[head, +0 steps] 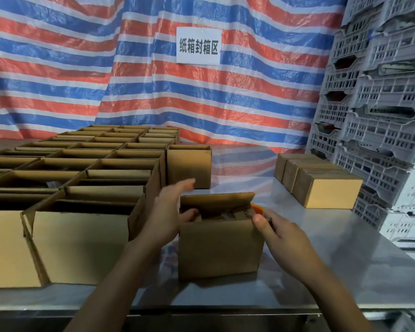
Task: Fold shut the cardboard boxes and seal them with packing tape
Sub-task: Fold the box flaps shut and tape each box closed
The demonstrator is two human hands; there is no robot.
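Note:
A small open cardboard box [219,248] stands on the metal table [345,259] in front of me, its far flap upright. My left hand [170,209] is at the box's left top edge, fingers stretched out over the opening and thumb at the rim. My right hand [273,230] is at the right top corner, with its thumb on the rim and the side flap. An orange tape roll [258,208] peeks out behind the box's right corner, mostly hidden.
Several open boxes [86,183] fill the table's left side in rows; one open box [189,166] stands alone behind. Closed boxes [321,185] sit at the right. Grey plastic crates [379,104] are stacked at the far right; a striped tarp hangs behind.

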